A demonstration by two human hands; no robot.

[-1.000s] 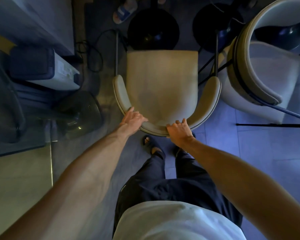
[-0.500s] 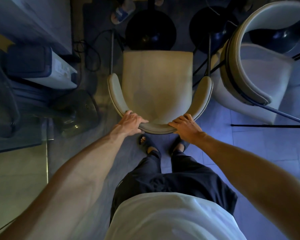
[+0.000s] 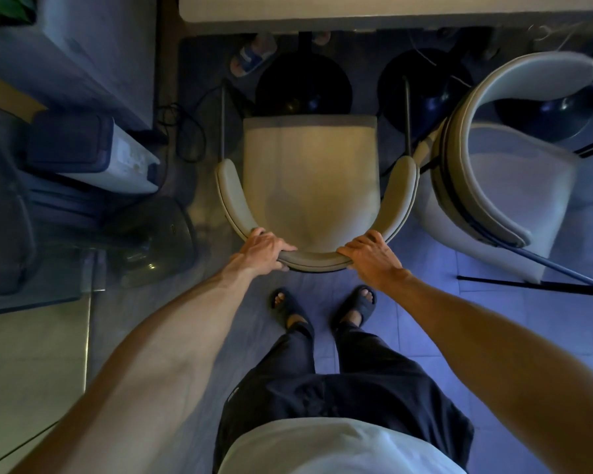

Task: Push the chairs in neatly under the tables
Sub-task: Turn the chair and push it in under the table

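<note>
A beige chair with a curved backrest stands straight ahead of me, its seat facing a pale table whose edge runs along the top. My left hand grips the left part of the backrest rim. My right hand is closed over the right part of the same rim. The seat's front edge lies short of the table edge, next to a round black table base. A second, pale chair stands at an angle to the right, almost touching the first chair's armrest.
A white bin with a dark lid and a clear glass jug sit on the left. Cables lie on the floor by the chair's left leg. A second black base and a sandal lie under the table.
Both hands have closed more firmly on the backrest. The chair has slid away from me towards the table, and my feet now stand farther behind it. The table edge has come into view.
</note>
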